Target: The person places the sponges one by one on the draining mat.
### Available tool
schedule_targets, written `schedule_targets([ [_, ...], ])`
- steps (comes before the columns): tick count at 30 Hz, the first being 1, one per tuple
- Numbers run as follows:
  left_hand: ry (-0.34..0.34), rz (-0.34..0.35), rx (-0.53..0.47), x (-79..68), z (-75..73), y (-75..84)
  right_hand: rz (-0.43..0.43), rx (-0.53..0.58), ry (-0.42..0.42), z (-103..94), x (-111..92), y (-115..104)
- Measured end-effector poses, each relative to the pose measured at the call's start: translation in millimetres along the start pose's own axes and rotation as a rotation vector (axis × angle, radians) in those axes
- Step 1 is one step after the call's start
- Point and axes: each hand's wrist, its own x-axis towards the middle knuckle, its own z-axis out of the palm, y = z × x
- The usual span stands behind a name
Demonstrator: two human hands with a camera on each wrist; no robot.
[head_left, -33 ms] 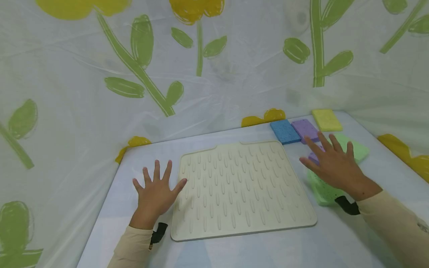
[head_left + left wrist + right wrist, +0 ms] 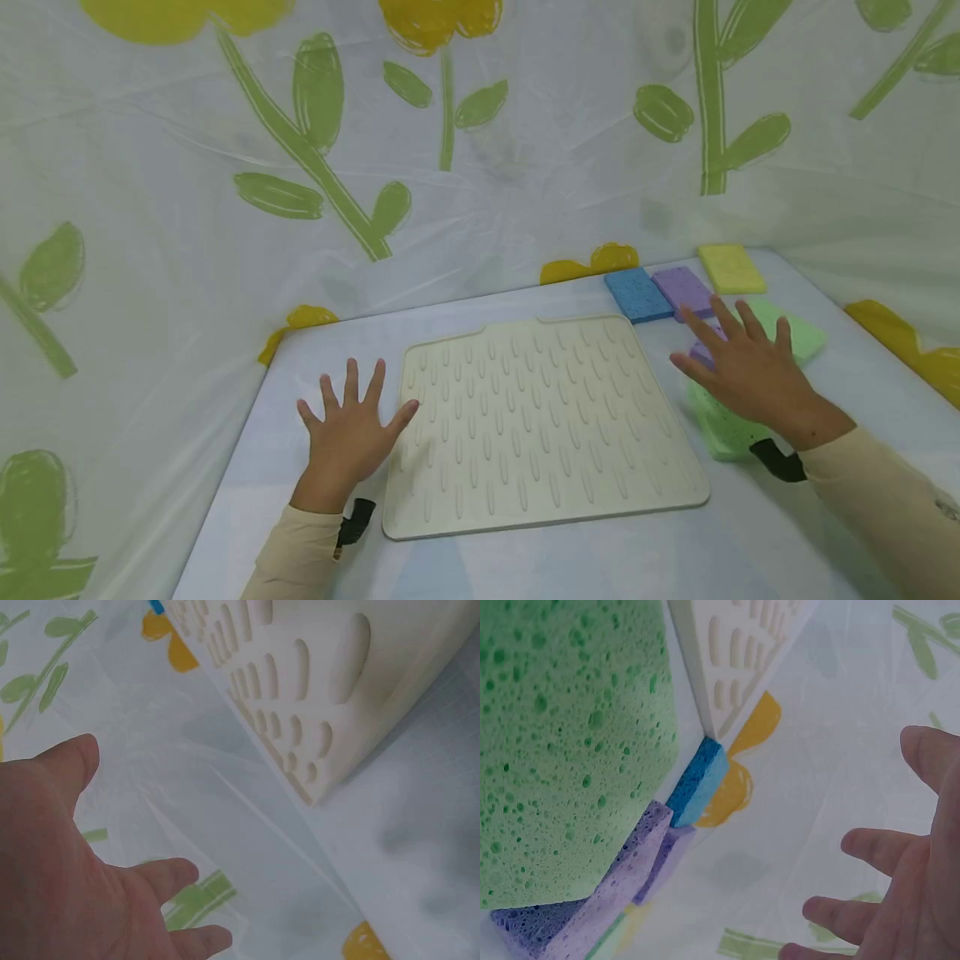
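Note:
A cream mat (image 2: 547, 425) with rows of oval ridges lies on the white table. Left of it, my left hand (image 2: 347, 442) hovers with fingers spread, its thumb tip over the mat's left edge. The left wrist view shows that hand (image 2: 82, 870) apart from the mat (image 2: 300, 675). On the other side, my right hand (image 2: 753, 375) is held spread above the sponges and holds nothing. Beneath it lie a green sponge (image 2: 723, 429) and a purple sponge (image 2: 702, 357), both partly hidden. The right wrist view has the pitted green sponge (image 2: 570, 750) up close.
Behind the right hand lie a blue sponge (image 2: 637, 294), another purple sponge (image 2: 684, 292), a yellow sponge (image 2: 732, 268) and a second green sponge (image 2: 798, 329). A white sheet (image 2: 525, 208) printed with flowers and leaves hangs behind the table.

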Motion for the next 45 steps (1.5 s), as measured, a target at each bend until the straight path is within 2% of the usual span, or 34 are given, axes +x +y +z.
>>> schedule_targets([
  [7,0.019,0.005,0.002,-2.2,0.6,1.0,-0.020,0.005,0.009,-1.2,-5.5,-3.6],
  [11,0.043,0.012,0.012,-2.1,1.4,2.1,-0.042,0.003,0.043,-2.2,-8.2,-6.6],
  [16,0.061,0.020,-0.014,5.4,4.1,-0.1,-0.038,0.060,0.025,-3.7,-10.6,-3.3],
  [19,0.008,0.003,-0.075,14.7,8.1,-7.5,-0.023,0.106,-0.005,-2.8,-11.9,4.2],
  [25,-0.215,-0.075,-0.269,29.1,20.3,-23.0,0.043,0.093,-0.090,1.0,-16.4,19.5],
  [28,-0.277,-0.089,-0.331,31.6,26.7,-25.9,0.068,0.070,-0.145,3.0,-20.1,22.2],
  [32,-0.283,-0.078,-0.352,35.4,35.0,-28.5,0.070,0.041,-0.223,8.7,-23.4,21.5],
  [35,-0.282,-0.063,-0.363,39.1,41.1,-31.6,0.068,0.037,-0.246,14.0,-24.1,19.9],
  [45,-0.280,-0.027,-0.421,43.8,47.7,-44.5,0.052,0.024,-0.208,24.3,-25.3,14.0],
])
